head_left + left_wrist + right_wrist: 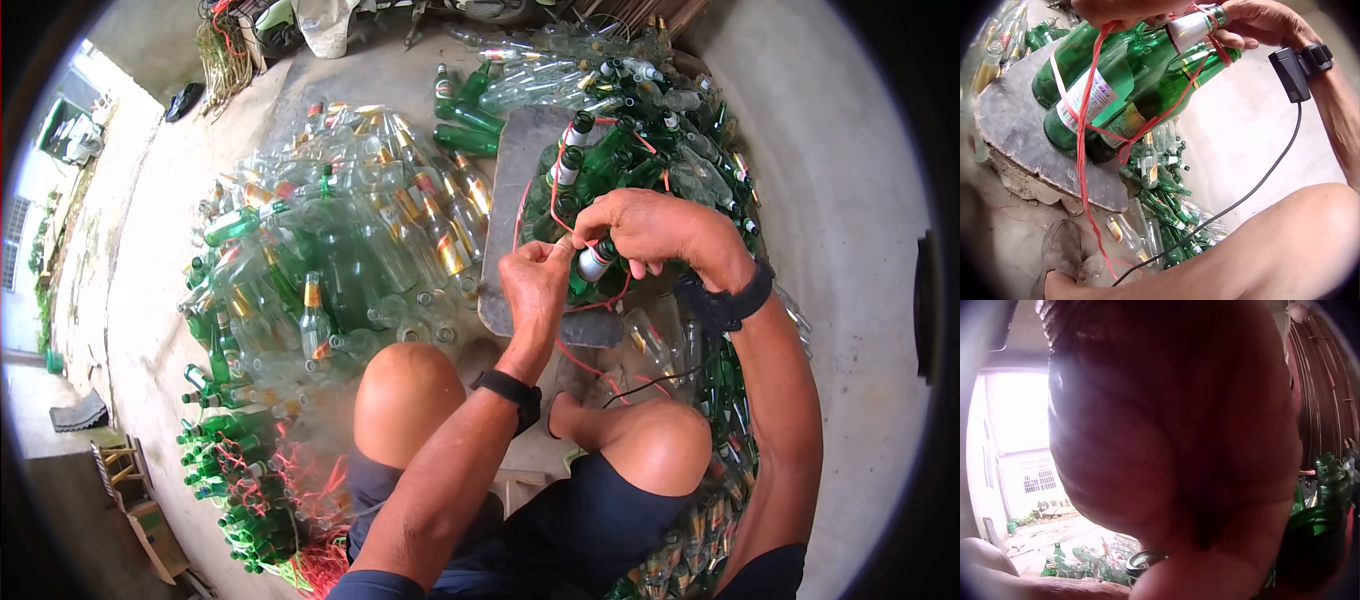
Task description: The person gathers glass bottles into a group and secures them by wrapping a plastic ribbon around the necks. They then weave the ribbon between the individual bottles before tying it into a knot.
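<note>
Several green bottles (1107,94) stand bunched on a worn dark board (520,150), with red twine (1082,156) looped round their bodies and necks. The left hand (536,285) pinches the twine between thumb and forefinger, beside a bottle neck with a white label (592,262). Curled over that same neck, the right hand (640,228) holds the twine close to the left fingertips. In the left wrist view a strand hangs down past the board's edge. The right wrist view is mostly filled by the right hand (1172,437), hiding its fingertips.
Clear and green bottles (340,240) lie massed on the floor at the left, more (690,150) at the back right. Red twine (320,480) lies tangled at lower left. The person's knees (410,400) flank the near side. A black cable (1260,187) crosses below the right wrist.
</note>
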`<act>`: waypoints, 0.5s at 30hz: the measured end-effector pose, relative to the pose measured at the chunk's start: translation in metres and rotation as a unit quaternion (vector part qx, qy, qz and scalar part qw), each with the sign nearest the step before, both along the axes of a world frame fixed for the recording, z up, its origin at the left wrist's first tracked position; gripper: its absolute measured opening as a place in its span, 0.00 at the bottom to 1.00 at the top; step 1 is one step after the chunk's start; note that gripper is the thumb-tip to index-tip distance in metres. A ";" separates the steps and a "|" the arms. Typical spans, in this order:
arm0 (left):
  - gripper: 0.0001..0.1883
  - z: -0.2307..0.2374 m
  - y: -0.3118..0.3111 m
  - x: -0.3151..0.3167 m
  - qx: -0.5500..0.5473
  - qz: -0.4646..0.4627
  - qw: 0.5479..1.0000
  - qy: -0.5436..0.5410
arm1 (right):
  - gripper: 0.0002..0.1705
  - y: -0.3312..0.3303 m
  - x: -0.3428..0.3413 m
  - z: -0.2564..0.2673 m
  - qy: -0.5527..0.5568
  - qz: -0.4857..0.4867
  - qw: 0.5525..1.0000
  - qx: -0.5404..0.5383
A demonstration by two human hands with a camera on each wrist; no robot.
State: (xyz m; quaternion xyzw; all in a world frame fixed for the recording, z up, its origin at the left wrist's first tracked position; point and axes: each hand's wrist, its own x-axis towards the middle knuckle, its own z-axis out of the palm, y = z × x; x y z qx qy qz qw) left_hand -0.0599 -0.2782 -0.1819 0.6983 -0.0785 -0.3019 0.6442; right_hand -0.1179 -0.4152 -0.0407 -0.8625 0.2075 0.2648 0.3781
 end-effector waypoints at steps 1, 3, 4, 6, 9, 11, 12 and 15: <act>0.20 0.000 0.001 0.000 -0.005 -0.002 1.000 -0.002 | 0.23 0.012 0.003 0.012 0.020 0.006 0.998 -0.058; 0.20 0.003 0.001 -0.001 -0.001 -0.003 1.000 -0.011 | 0.18 0.013 0.002 0.009 0.042 0.014 0.993 -0.114; 0.20 0.004 0.001 -0.002 0.003 -0.007 1.000 -0.021 | 0.15 0.006 -0.004 -0.005 -0.061 0.096 0.977 -0.181; 0.20 0.002 -0.001 -0.004 -0.009 -0.010 1.000 -0.023 | 0.13 0.001 -0.009 -0.011 -0.162 0.175 0.940 -0.246; 0.20 0.000 -0.002 -0.006 -0.030 -0.015 0.999 -0.023 | 0.13 0.011 -0.006 0.000 -0.112 0.174 0.941 -0.268; 0.20 0.002 -0.002 -0.006 -0.040 -0.019 0.999 -0.019 | 0.11 0.011 -0.009 0.000 -0.146 0.186 0.922 -0.308; 0.20 0.004 -0.003 -0.005 -0.045 -0.023 0.999 -0.020 | 0.11 0.012 -0.009 0.001 -0.144 0.186 0.922 -0.307; 0.21 0.011 -0.002 -0.006 -0.063 -0.033 0.997 -0.009 | 0.11 0.014 -0.011 0.006 -0.181 0.193 0.903 -0.339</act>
